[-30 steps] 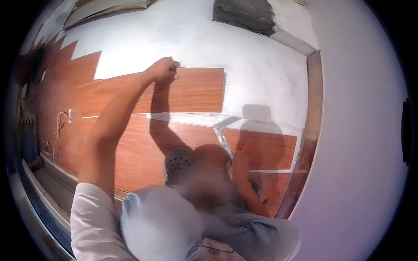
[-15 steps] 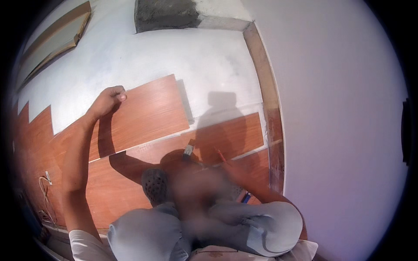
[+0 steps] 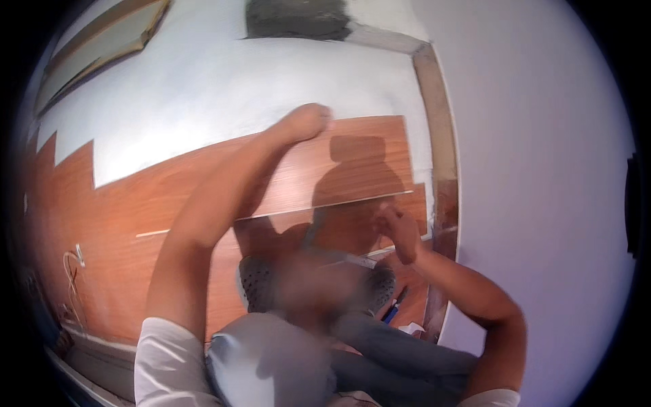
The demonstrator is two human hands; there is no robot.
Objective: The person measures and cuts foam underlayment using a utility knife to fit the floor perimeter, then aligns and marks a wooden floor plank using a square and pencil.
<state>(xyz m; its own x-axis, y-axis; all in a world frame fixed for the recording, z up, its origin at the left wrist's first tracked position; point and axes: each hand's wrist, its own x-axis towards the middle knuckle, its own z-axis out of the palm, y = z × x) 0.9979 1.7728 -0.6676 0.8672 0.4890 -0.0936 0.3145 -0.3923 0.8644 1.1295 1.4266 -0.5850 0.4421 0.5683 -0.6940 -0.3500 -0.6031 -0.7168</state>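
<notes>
A reddish-brown wood-look floor plank [image 3: 298, 178] lies at a slight tilt over the laid planks, its right end near the wall border. My left hand [image 3: 310, 122] is closed at its far edge, arm stretched across the plank. My right hand [image 3: 399, 230] is raised just nearer than the plank's near edge, close to its right end. Its fingers look bent but are smeared, and whether they hold anything does not show. A flat tool [image 3: 313, 225], blurred and partly in shadow, lies below the plank by my feet.
Laid planks [image 3: 183, 271] cover the floor at left, with a stepped edge against white underlay [image 3: 203, 95]. A cable [image 3: 71, 278] lies far left. A blue-handled tool [image 3: 391, 313] is beside my right perforated shoe [image 3: 381, 281]. The pale wall [image 3: 536, 169] rises at right; grey cement [image 3: 297, 19] shows beyond.
My left hand and the plank have moved right, toward the wall border. My right hand has lifted and turned upward; the thin red pencil seen in it earlier is no longer clear.
</notes>
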